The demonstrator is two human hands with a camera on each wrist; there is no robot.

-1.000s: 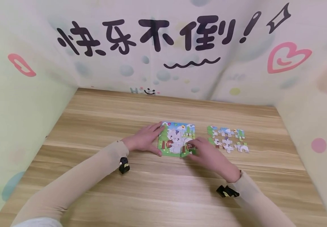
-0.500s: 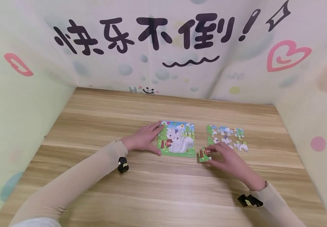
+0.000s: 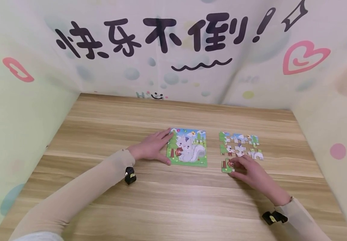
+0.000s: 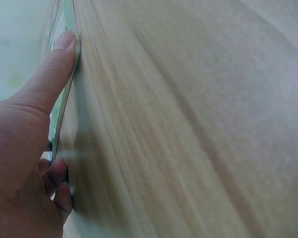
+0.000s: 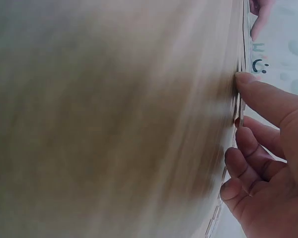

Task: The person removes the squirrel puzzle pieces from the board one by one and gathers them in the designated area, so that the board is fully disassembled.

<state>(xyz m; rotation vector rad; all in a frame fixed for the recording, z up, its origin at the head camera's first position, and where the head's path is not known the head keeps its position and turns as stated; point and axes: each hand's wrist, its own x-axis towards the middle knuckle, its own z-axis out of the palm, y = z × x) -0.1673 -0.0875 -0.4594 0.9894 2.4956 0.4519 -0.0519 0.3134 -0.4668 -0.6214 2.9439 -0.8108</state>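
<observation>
A square puzzle board (image 3: 191, 150) with a white squirrel picture lies mid-table in the head view. At its left edge rests my left hand (image 3: 150, 146), thumb near the lower left corner and fingers at the upper left. The left wrist view shows the thumb (image 4: 54, 69) against the board's edge. My right hand (image 3: 251, 174) pinches a puzzle piece (image 3: 226, 166), green with a brown stump, low at the table right of the board. In the right wrist view, thumb and index finger hold the piece edge-on. Whether it touches the table is unclear.
Several loose puzzle pieces (image 3: 240, 139) lie in two rows right of the board, just beyond the right hand. A wooden table (image 3: 167, 201) spans the view. Printed cloth walls (image 3: 125, 80) stand behind it and on both sides.
My right hand lifted the puzzle piece off the board's lower right and carried it rightward, below the loose pieces. The squirrel's tail now shows fully. My left hand has stayed at the board.
</observation>
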